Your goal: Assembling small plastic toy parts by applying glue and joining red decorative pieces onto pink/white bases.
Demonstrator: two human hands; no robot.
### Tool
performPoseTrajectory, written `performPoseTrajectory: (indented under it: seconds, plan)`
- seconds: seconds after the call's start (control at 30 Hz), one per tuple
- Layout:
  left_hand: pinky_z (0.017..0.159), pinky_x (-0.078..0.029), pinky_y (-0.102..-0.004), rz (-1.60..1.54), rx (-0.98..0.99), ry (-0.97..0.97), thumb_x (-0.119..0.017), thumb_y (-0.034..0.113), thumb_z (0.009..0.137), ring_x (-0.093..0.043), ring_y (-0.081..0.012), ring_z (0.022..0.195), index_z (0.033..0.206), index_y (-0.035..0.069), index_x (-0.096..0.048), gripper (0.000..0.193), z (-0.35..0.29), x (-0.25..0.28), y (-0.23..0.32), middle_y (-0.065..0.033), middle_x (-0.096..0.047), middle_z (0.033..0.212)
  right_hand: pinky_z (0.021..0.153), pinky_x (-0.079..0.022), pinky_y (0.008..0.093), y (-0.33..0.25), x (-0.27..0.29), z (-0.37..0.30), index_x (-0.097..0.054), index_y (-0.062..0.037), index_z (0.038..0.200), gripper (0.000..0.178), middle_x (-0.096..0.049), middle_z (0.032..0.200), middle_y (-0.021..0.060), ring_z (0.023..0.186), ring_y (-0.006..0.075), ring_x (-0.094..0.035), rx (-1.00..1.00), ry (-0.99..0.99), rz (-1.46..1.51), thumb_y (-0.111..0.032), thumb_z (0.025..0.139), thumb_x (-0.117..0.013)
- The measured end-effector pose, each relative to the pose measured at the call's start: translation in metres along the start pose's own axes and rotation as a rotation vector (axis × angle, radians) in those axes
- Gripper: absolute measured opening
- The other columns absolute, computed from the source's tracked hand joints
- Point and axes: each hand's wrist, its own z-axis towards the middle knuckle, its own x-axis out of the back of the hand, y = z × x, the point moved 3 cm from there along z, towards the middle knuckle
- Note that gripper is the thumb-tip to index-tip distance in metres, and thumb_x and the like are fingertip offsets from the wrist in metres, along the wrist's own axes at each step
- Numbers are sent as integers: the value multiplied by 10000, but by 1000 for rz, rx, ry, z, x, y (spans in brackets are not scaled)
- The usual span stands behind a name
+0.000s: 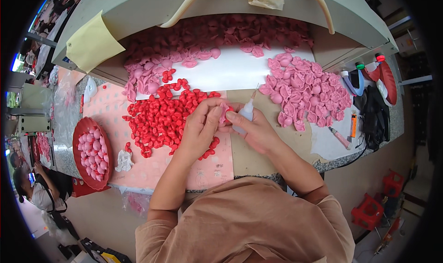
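My left hand (201,127) is closed, fingertips pinching a small pink petal-shaped piece (223,113). Close against it, my right hand (259,133) grips a translucent squeeze bottle (248,110) whose thin needle tip points up and away. A bit of red shows between the right thumb and the pink piece; its shape is mostly hidden by the fingers. Left of my hands spreads a heap of shiny red rounded pieces (161,118). To the right lies a pile of pink petal-like pieces (311,90), some cupped, some ball-shaped.
A grey hood-like cabinet (350,21) arches over more pink pieces at the back. A red basket (76,147) of pink pieces with red parts stands at left, beside crumpled white tissue (124,161). Tubes, an orange stick (353,125) and a black bag (374,113) lie right. Another person sits far left.
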Motion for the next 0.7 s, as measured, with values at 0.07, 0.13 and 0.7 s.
performPoseTrajectory:
  seconds: [0.07,0.13,0.7]
  plan:
    - [648,-421,-217,44,-241,-46,-579,130,884,-492,-69,731,1176,36,-540,309,-1,2,1,-33,-546,824,879,-491,332,-3,3,-2,-495,-13,1173,296,-573,1078,67,995,147,-581,0,21,78,-169,925,-537]
    - [715,-433,-235,182,-396,-33,-606,110,855,-513,-96,821,1222,39,-508,387,2,2,11,-54,-558,910,890,-493,350,-5,4,-4,-487,-24,1190,307,-572,1091,70,1007,158,-584,-3,38,154,-175,927,-532]
    - [795,-494,-308,-1216,49,-192,-490,265,949,-562,-184,958,1320,28,-404,448,2,2,-18,-121,-539,1179,728,-472,244,-43,18,-16,-503,-11,1008,234,-588,989,61,854,99,-562,323,195,-690,3,816,-635]
